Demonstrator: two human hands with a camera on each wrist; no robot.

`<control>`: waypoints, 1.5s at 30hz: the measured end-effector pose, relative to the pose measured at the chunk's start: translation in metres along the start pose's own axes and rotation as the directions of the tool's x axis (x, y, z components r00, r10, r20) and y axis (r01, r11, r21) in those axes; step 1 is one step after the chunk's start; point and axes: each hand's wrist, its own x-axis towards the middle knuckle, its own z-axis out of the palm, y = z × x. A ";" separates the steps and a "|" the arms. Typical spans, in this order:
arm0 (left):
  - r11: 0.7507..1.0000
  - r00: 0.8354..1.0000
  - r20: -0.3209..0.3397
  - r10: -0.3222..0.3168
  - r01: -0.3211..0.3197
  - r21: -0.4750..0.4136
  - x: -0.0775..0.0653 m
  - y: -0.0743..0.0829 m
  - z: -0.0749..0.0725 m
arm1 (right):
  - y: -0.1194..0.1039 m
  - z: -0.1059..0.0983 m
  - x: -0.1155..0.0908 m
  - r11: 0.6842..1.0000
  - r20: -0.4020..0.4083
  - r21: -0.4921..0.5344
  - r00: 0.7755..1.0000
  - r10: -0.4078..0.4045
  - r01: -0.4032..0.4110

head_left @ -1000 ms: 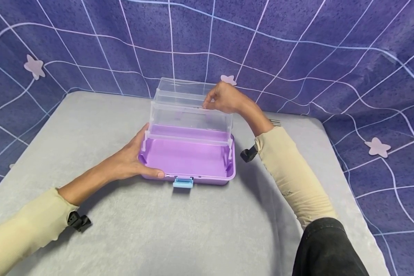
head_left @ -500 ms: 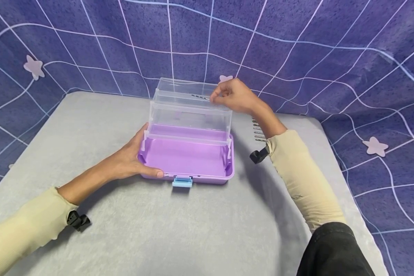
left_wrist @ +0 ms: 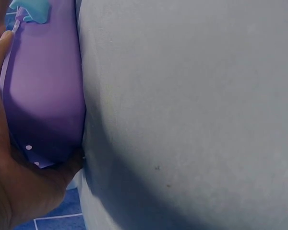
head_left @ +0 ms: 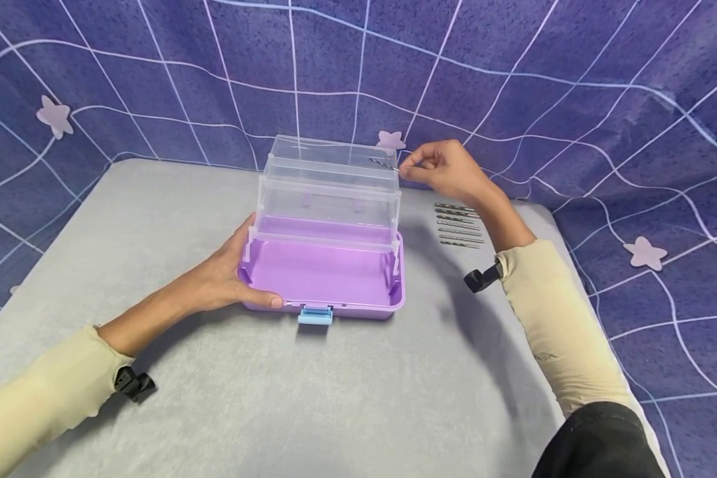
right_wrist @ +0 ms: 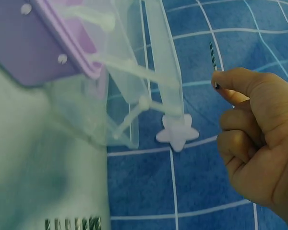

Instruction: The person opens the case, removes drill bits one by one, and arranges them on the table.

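Note:
A purple toolbox [head_left: 322, 272] stands with clear plastic trays [head_left: 328, 206] raised above its base and a light-blue latch [head_left: 315, 315] at the front. My left hand [head_left: 227, 275] grips its left end, thumb over the front rim; the left wrist view has the hand [left_wrist: 24, 182] around the purple wall [left_wrist: 45, 86]. Between thumb and forefinger, my right hand [head_left: 448, 169] pinches a thin drill bit [head_left: 384, 163] by one end, just right of the top tray. The right wrist view shows the spiral bit [right_wrist: 212, 55] sticking out of the right hand [right_wrist: 259, 120].
Several drill bits [head_left: 459, 227] lie in a row on the grey table [head_left: 334, 392], right of the toolbox and below the right forearm. A blue grid-patterned curtain [head_left: 203, 86] with pale stars hangs behind.
My right hand has moved rightward from over the trays with the drill bit, and the row of bits has come into view. The left hand and toolbox have stayed put.

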 end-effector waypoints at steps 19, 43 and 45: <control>1.000 1.000 -0.007 -0.012 0.012 0.023 -0.002 -0.001 -0.002 | 0.062 -0.031 -0.053 0.994 -0.054 -0.027 0.993 0.102 -0.103; 0.999 0.999 0.018 -0.034 0.035 -0.028 -0.001 0.000 -0.001 | 0.150 -0.021 -0.110 0.977 0.055 -0.145 0.985 0.166 -0.156; 0.998 0.999 0.028 -0.032 0.033 -0.045 -0.001 0.000 -0.001 | 0.152 -0.020 -0.112 0.977 0.066 -0.150 0.985 0.161 -0.150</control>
